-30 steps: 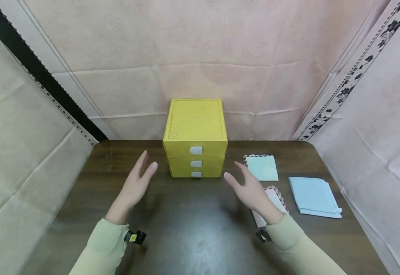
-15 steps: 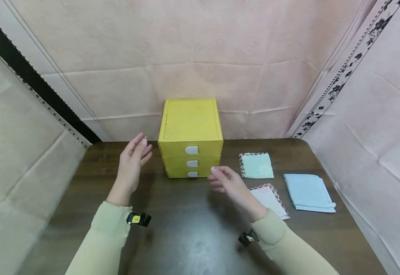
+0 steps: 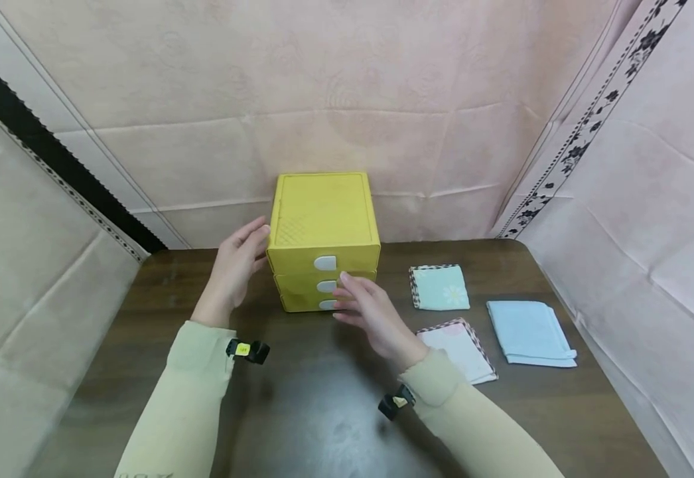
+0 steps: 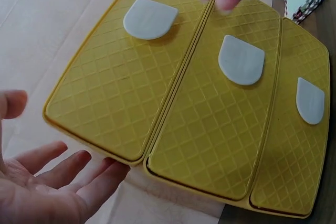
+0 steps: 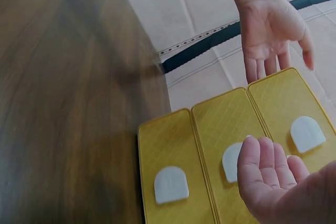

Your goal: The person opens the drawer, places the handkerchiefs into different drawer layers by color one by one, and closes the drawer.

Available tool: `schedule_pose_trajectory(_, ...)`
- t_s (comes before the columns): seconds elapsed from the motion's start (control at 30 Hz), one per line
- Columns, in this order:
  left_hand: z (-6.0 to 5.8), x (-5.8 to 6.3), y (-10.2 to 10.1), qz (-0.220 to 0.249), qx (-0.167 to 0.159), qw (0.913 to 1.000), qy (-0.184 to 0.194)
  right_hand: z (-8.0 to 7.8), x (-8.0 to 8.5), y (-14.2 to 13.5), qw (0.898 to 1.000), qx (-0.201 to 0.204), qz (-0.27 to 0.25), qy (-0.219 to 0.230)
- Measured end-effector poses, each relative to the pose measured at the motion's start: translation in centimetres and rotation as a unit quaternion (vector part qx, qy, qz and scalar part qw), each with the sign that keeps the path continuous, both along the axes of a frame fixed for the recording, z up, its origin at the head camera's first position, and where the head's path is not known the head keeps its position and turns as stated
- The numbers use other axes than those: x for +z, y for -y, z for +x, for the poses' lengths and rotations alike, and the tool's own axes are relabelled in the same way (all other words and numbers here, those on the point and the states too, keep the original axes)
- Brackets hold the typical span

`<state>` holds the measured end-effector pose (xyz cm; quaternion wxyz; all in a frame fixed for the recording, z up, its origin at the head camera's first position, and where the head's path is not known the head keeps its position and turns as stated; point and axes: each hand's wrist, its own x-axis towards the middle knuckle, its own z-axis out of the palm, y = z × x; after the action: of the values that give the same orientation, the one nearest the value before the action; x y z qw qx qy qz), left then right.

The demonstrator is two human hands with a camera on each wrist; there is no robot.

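Observation:
A yellow drawer unit (image 3: 326, 209) stands at the back of the table, its several-sided diamond-patterned front facing me. White tabs mark the top drawer (image 4: 150, 19), the middle drawer (image 4: 241, 60) and the bottom drawer (image 4: 310, 100), all pushed in. At the unit's left side is my left hand (image 3: 231, 272), fingers reaching along the wall near the top drawer; whether they touch it I cannot tell. My right hand (image 3: 377, 318) hovers before the drawer fronts, fingers slightly bent and holding nothing. In the right wrist view it partly covers the middle tab.
Right of the unit lie a folded mint cloth (image 3: 441, 288), a folded white cloth (image 3: 460, 352) with a checked edge, and a folded light blue cloth (image 3: 531, 333). Pale fabric (image 3: 347, 79) hangs behind the dark wooden table (image 3: 299, 425).
My left hand has moved forward and up to the drawer unit's side. My right hand has shifted left, away from the cloths, to the drawer fronts. The head view has turned slightly right.

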<state>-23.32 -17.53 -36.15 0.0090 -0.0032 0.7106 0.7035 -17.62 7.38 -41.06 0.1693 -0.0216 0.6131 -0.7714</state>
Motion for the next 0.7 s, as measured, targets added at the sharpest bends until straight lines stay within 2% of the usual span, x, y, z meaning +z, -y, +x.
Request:
schedule_pose_trajectory(0.23,-0.8,-0.2,-0.2,-0.032,-0.003,0.9995,0.007,-1.3,0.4,1.4,1.0,-0.005,-0.022,0.018)
schedule_pose_trajectory(0.47,-1.4,-0.2,0.4,-0.029,-0.028,0.9989,0.025,-2.3,0.5,2.1,0.998,-0.011,-0.046,0.036)
schedule_pose_trajectory(0.7,-1.5,-0.1,0.9,-0.035,-0.047,0.9975,0.039,-2.8,0.7,2.5,0.996,-0.034,-0.066,0.054)
